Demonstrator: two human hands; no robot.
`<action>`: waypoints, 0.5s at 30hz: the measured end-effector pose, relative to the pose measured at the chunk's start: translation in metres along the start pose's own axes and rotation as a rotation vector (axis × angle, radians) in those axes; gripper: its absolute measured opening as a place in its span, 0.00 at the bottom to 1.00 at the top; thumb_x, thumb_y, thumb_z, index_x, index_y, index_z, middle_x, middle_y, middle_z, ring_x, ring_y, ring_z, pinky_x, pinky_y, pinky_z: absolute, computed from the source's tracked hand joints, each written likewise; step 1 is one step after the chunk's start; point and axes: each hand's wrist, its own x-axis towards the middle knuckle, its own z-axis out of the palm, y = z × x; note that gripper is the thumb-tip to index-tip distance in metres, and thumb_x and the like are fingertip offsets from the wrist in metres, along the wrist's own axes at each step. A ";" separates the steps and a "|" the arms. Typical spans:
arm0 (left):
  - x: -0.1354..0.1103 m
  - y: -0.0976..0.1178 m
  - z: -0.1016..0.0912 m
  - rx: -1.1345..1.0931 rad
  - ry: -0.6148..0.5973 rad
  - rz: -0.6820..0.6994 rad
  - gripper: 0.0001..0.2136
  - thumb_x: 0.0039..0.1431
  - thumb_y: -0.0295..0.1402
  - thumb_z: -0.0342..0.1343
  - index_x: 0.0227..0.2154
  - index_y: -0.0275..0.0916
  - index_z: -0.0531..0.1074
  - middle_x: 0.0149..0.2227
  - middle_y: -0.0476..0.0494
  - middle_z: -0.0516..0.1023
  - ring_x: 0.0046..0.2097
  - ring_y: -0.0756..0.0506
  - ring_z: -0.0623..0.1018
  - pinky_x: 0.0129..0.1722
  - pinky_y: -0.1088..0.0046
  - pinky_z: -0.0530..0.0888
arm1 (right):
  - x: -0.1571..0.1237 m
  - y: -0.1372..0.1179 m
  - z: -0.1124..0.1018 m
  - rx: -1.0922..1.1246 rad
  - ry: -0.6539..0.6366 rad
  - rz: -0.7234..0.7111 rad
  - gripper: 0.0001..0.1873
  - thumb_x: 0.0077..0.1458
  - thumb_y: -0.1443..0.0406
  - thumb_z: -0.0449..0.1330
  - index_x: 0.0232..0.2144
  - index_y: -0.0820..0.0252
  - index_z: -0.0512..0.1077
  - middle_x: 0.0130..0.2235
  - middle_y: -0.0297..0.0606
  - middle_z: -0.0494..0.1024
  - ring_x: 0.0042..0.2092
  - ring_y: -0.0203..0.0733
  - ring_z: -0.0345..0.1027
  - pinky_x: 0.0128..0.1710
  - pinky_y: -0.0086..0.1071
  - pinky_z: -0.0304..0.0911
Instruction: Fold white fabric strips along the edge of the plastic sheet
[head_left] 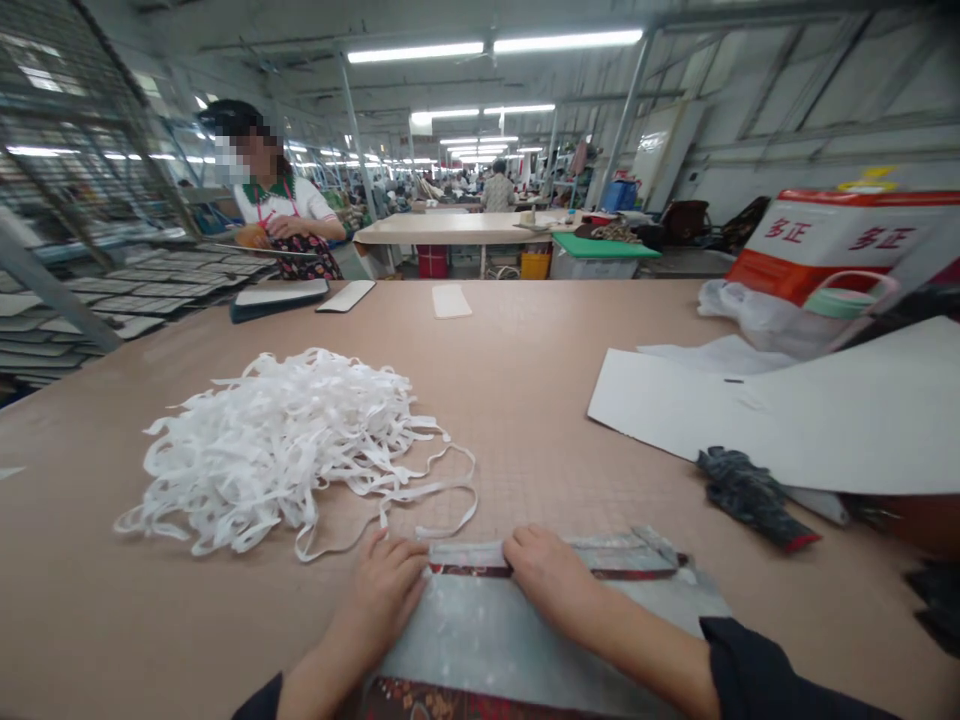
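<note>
**My left hand (386,580) and right hand (553,578) on a flat, pale grey cloth panel (480,625)**

The panel lies right in front of me, at the near side of the wide, brown-topped table (525,420). Along its far side runs a narrow, dark red patterned strip (469,571), with a folded grey band just beyond it. More dark red patterned cloth (450,700) shows at the near edge.

My left hand rests at the left end of the band, fingers close together. My right hand lies farther along, fingers bent over the band and strip. I cannot tell whether either one is pinching the cloth or only pressing on it.

Beyond my left hand sits a big, tangled heap of thin white fabric tape (277,450), with loose loops trailing toward me. To my right are a crumpled dark grey cloth piece with a red edge (750,495) and a large, bent white sheet (810,410); behind them stands a red-and-white container (832,235). Beyond the far left of the table is a person in a white top with a green collar (315,205).
</note>
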 end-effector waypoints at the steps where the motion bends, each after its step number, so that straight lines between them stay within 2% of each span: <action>1: 0.003 -0.001 -0.001 -0.009 -0.024 -0.003 0.07 0.54 0.28 0.50 0.35 0.43 0.70 0.38 0.50 0.75 0.41 0.47 0.72 0.49 0.60 0.61 | -0.005 0.007 -0.004 0.012 -0.036 0.040 0.09 0.51 0.74 0.52 0.32 0.63 0.70 0.35 0.43 0.73 0.37 0.43 0.65 0.34 0.32 0.56; 4: 0.017 0.004 -0.003 0.000 -0.063 -0.008 0.08 0.52 0.29 0.53 0.36 0.44 0.70 0.37 0.50 0.75 0.41 0.46 0.72 0.47 0.61 0.62 | -0.014 0.019 -0.017 0.077 -0.126 0.106 0.09 0.48 0.73 0.53 0.32 0.64 0.70 0.36 0.44 0.74 0.39 0.45 0.66 0.34 0.32 0.57; 7: 0.033 0.022 -0.003 0.018 -0.033 0.082 0.12 0.52 0.28 0.53 0.41 0.44 0.67 0.41 0.48 0.74 0.44 0.44 0.71 0.49 0.59 0.60 | -0.021 0.017 -0.028 0.123 -0.125 0.092 0.10 0.46 0.73 0.52 0.32 0.64 0.70 0.37 0.45 0.73 0.40 0.45 0.65 0.36 0.32 0.57; 10: 0.041 0.039 -0.010 -0.003 0.020 0.194 0.06 0.56 0.28 0.48 0.34 0.44 0.68 0.30 0.53 0.73 0.37 0.47 0.71 0.52 0.59 0.56 | -0.040 0.011 -0.040 0.204 -0.089 0.067 0.12 0.47 0.74 0.50 0.33 0.62 0.69 0.37 0.43 0.74 0.39 0.43 0.66 0.35 0.31 0.57; 13: 0.033 0.048 -0.025 -0.013 0.064 0.279 0.11 0.59 0.27 0.43 0.25 0.44 0.67 0.22 0.55 0.68 0.29 0.50 0.69 0.51 0.61 0.58 | -0.078 0.016 -0.057 0.278 -0.123 0.140 0.15 0.46 0.75 0.48 0.36 0.60 0.67 0.35 0.41 0.75 0.37 0.42 0.67 0.35 0.31 0.57; 15: 0.016 0.050 -0.030 -0.032 0.072 0.359 0.11 0.60 0.29 0.43 0.26 0.45 0.68 0.23 0.54 0.69 0.27 0.49 0.68 0.43 0.67 0.65 | -0.110 0.024 -0.073 0.321 -0.164 0.206 0.15 0.45 0.75 0.50 0.36 0.58 0.67 0.36 0.39 0.75 0.37 0.43 0.68 0.35 0.31 0.57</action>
